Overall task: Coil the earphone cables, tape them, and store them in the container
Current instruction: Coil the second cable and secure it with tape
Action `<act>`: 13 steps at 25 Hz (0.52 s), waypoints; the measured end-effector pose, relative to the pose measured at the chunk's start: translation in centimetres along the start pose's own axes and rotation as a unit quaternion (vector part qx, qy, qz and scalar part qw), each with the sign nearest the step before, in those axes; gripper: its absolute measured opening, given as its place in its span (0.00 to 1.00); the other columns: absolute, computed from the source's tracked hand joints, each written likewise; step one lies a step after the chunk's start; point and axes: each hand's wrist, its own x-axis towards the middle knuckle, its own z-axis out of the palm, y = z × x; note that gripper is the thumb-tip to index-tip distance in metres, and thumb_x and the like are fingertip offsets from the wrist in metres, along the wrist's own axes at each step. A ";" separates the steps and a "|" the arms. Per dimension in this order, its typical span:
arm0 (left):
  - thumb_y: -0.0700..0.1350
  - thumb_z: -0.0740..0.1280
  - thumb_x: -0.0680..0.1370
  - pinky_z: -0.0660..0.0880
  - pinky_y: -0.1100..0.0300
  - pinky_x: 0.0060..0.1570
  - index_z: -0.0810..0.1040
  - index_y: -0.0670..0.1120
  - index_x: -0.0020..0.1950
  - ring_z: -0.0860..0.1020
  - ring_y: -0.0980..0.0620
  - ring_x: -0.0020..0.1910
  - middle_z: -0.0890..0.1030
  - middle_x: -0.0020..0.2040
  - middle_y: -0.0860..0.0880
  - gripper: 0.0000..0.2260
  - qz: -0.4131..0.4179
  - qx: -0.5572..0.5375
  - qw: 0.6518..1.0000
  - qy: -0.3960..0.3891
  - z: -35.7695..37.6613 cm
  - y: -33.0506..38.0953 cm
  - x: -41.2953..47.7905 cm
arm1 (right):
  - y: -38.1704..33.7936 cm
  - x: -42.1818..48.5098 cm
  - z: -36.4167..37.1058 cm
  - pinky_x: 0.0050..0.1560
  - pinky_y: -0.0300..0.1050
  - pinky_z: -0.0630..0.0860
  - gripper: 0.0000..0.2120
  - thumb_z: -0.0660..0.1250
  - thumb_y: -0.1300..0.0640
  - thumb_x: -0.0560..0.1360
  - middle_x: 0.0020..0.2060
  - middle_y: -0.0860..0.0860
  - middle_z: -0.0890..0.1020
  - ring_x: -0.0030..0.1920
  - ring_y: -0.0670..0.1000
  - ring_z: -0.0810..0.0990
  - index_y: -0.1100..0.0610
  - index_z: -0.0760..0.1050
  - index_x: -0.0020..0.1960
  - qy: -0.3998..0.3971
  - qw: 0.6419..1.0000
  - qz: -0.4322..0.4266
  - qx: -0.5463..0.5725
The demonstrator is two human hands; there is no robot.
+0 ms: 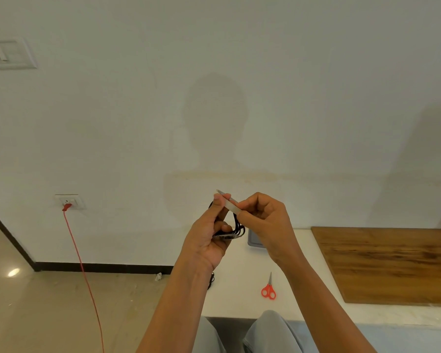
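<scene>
My left hand (209,233) holds a coiled black earphone cable (238,226) up above the white table (234,301), fingers closed around the loops. My right hand (265,217) pinches one end of a strip of clear tape (228,200); the strip's other end lies against my left thumb tip, stretched over the coil. A grey container (253,239) sits on the table behind my right hand, mostly hidden by it. Another bit of black cable (211,280) shows on the table's left edge beside my left forearm.
Red-handled scissors (268,289) lie on the white table between my forearms. A wooden board (392,263) covers the table's right side. A red cord (84,271) hangs from a wall socket (70,201) on the left down to the floor. My knees are under the table edge.
</scene>
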 end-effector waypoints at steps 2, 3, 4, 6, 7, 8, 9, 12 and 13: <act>0.52 0.73 0.66 0.72 0.67 0.23 0.84 0.48 0.39 0.68 0.58 0.19 0.84 0.36 0.54 0.09 0.004 0.007 1.000 -0.004 0.0 0.0 0.1 | -0.1 0.0 0.0 0.38 0.35 0.78 0.03 0.69 0.71 0.71 0.33 0.42 0.84 0.37 0.42 0.82 0.70 0.76 0.44 0.013 1.000 0.005 0.013; 0.53 0.73 0.66 0.72 0.67 0.23 0.85 0.49 0.40 0.68 0.57 0.19 0.85 0.37 0.54 0.09 0.008 0.014 1.000 -0.004 0.0 0.0 0.1 | -0.2 0.1 0.1 0.37 0.36 0.78 0.02 0.69 0.70 0.71 0.33 0.44 0.84 0.36 0.45 0.81 0.69 0.77 0.43 0.020 1.000 0.011 0.021; 0.54 0.73 0.66 0.72 0.66 0.24 0.85 0.49 0.40 0.68 0.57 0.20 0.85 0.38 0.53 0.10 0.016 0.026 1.000 -0.004 0.0 0.0 0.2 | -0.2 0.1 0.2 0.37 0.37 0.78 0.01 0.70 0.69 0.71 0.32 0.46 0.84 0.36 0.47 0.81 0.67 0.78 0.43 0.027 0.999 0.020 0.033; 0.56 0.72 0.67 0.73 0.64 0.26 0.86 0.50 0.41 0.69 0.56 0.23 0.85 0.39 0.53 0.11 0.043 0.065 0.997 -0.004 -0.1 0.0 0.3 | -0.2 0.0 0.5 0.39 0.37 0.78 0.01 0.71 0.66 0.71 0.34 0.53 0.83 0.36 0.48 0.80 0.63 0.80 0.42 0.045 0.996 0.039 0.059; 0.56 0.71 0.68 0.74 0.64 0.28 0.86 0.50 0.43 0.69 0.56 0.25 0.84 0.40 0.52 0.12 0.062 0.091 0.994 -0.003 -0.2 -0.1 0.4 | -0.2 -0.1 0.6 0.40 0.38 0.78 0.01 0.71 0.65 0.72 0.35 0.57 0.83 0.37 0.50 0.80 0.61 0.80 0.42 0.061 0.994 0.051 0.070; 0.56 0.70 0.70 0.75 0.64 0.30 0.86 0.49 0.46 0.70 0.55 0.27 0.82 0.38 0.50 0.13 0.087 0.123 0.989 0.004 -0.4 -0.2 0.5 | -0.2 -0.1 0.8 0.41 0.40 0.78 0.00 0.71 0.65 0.72 0.37 0.59 0.82 0.38 0.51 0.80 0.62 0.80 0.43 0.081 0.991 0.066 0.087; 0.55 0.70 0.72 0.76 0.64 0.32 0.86 0.47 0.47 0.70 0.54 0.30 0.79 0.35 0.49 0.13 0.119 0.165 0.979 0.017 -0.6 -0.3 0.5 | -0.1 -0.1 0.9 0.42 0.42 0.79 0.01 0.70 0.65 0.73 0.37 0.59 0.82 0.38 0.53 0.80 0.63 0.80 0.44 0.101 0.984 0.085 0.118; 0.55 0.72 0.72 0.72 0.63 0.34 0.84 0.45 0.42 0.71 0.58 0.29 0.75 0.29 0.55 0.13 0.220 0.336 0.914 0.052 -1.6 -1.3 0.9 | -0.2 -0.2 0.9 0.41 0.48 0.83 0.04 0.69 0.68 0.73 0.40 0.60 0.83 0.42 0.56 0.84 0.63 0.77 0.47 0.146 0.955 0.133 0.220; 0.56 0.72 0.71 0.72 0.64 0.36 0.85 0.47 0.43 0.73 0.61 0.29 0.77 0.29 0.58 0.12 0.244 0.379 0.892 0.043 -1.9 -1.5 0.8 | -0.3 -0.1 0.8 0.40 0.47 0.83 0.06 0.69 0.68 0.73 0.42 0.61 0.83 0.43 0.56 0.85 0.62 0.76 0.49 0.155 0.950 0.138 0.234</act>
